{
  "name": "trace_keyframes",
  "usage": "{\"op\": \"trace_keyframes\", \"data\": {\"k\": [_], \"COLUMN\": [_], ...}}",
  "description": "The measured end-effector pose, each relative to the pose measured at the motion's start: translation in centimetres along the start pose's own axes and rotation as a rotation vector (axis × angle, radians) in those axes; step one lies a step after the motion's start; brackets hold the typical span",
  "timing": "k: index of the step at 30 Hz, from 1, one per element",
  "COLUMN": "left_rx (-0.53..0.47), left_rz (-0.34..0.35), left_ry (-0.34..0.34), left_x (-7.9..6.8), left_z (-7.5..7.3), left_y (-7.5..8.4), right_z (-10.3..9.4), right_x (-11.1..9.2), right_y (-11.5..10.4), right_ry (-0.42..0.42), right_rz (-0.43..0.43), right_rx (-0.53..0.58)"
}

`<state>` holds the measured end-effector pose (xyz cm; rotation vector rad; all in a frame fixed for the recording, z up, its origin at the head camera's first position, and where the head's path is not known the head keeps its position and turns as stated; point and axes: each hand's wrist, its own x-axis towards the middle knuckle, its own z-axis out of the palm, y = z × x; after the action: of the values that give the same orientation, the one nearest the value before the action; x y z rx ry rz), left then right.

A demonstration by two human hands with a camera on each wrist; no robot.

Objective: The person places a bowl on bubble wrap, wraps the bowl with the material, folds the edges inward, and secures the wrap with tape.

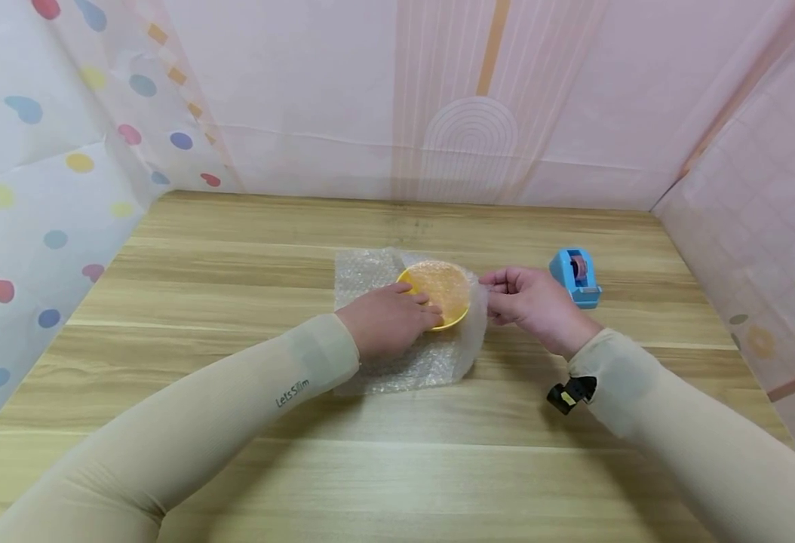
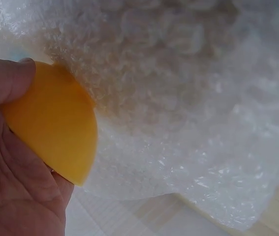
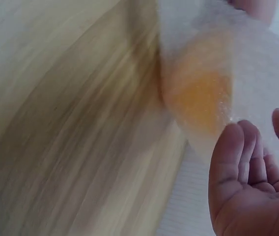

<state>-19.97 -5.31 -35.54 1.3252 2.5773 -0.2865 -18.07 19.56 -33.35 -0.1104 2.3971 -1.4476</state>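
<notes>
A yellow bowl (image 1: 453,326) lies on a sheet of bubble wrap (image 1: 397,373), with part of the wrap folded over it. My left hand (image 1: 389,320) reaches over the bowl's left side. In the left wrist view its thumb (image 2: 19,81) presses the smooth yellow wall and the fingers run along the opposite edge, so it grips the uncovered part. At the right edge of the wrap is my right hand (image 1: 533,305), fingertips touching the raised plastic. The right wrist view shows those fingers (image 3: 228,147) loosely bent, thumb apart from them, and the bowl orange through the wrap.
A blue tape dispenser (image 1: 576,279) with a roll of tape stands just beyond the right hand. The wooden table (image 1: 234,264) meets patterned cloth walls (image 1: 302,113) at the back and sides. A small black camera (image 1: 570,394) sticks out at the right wrist.
</notes>
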Motion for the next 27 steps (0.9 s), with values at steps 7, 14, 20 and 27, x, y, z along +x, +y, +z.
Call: {"op": "trace_keyframes", "data": {"k": [7,14,20,27], "left_rx": [0.012,0.028,0.026,0.034], "left_rz": [0.007,0.013,0.021,0.043], "left_ry": [0.005,0.008,0.02,0.053], "left_x": [0.1,0.0,0.1,0.0], "left_z": [-0.2,-0.2,-0.2,-0.6], "left_y": [-0.1,-0.1,0.3,0.6], "right_z": [0.9,2.3,2.8,2.0], "right_x": [0.4,1.4,0.9,-2.7], "right_y": [-0.5,-1.0,-0.6,-0.7], "right_ry": [0.143,0.196,0.197,0.177], "right_rz": [-0.109,-0.22,-0.266,-0.002], "right_rx": [-0.356,-0.538,-0.583,-0.086]}}
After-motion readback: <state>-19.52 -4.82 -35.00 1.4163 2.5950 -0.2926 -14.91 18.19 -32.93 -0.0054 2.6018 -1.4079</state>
